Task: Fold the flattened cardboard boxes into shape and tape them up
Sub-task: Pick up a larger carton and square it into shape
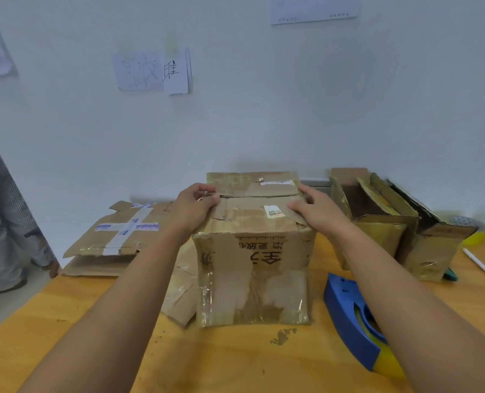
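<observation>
A person's two bare arms reach forward over a yellow wooden surface point(235, 361) to a worn brown cardboard box point(252, 276) standing upright at the centre. The box is already folded into shape, and its two top flaps are down, meeting in a seam that runs left to right across the top, between the hands.

The left hand point(194, 205) rests on the top left corner, its fingers curled over the flap edge at the seam. The right hand point(318, 209) mirrors it on the top right corner, fingers bent and pressing the near flap down. Each grip is closed on the box's top edge, one at either end of the seam.

The cardboard is soft and battered, with torn paper, printed characters upside down on the near face, small stickers on top and glossy strips of old clear tape wrinkled along the lower edges.

A blue plastic tape dispenser point(352, 316) with a yellow tip lies on the surface just beside the box's right side, under the right forearm, so the right hand is nearer to it. Judging by this, taping along the seam comes next, with the left hand well placed to hold the flaps shut.

A flattened box point(116, 236) with crossed white tape lies to the left. Two open boxes point(391, 222) stand to the right, against the pale wall.
</observation>
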